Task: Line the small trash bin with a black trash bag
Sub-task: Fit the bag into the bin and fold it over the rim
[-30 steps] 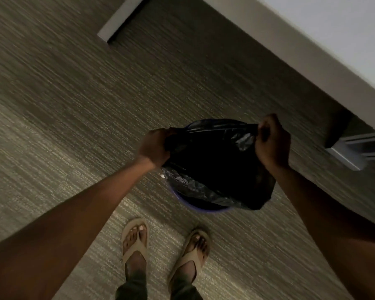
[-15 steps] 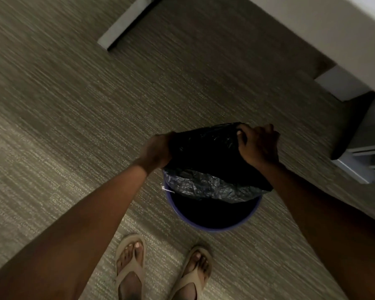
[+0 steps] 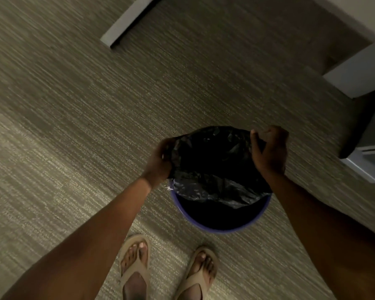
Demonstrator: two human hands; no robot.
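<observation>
The carpeted floor (image 3: pixel 74 126) fills most of what I see, with pale furniture legs (image 3: pixel 359 72) at the far right. On it, just beyond my sandalled feet (image 3: pixel 136 267), stands the small trash bin (image 3: pixel 221 226), its purple rim bare along the near side. The black trash bag (image 3: pixel 212 165) lies over the far half of the bin's mouth. A second ago I held it bunched above the bin, hiding nearly all of it; now the bag has come down and spread, and the near rim and dark inside show. I judge the far edge is being seated while the near edge still hangs loose inside, so the lining is about half done.

My left hand (image 3: pixel 158 163) is clamped on the bag's left edge, fingers curled round the plastic beside the rim. My right hand (image 3: pixel 271 150) is closed too, pinching the bag's far-right edge between thumb and fingers, knuckles up over that side of the bin.
</observation>
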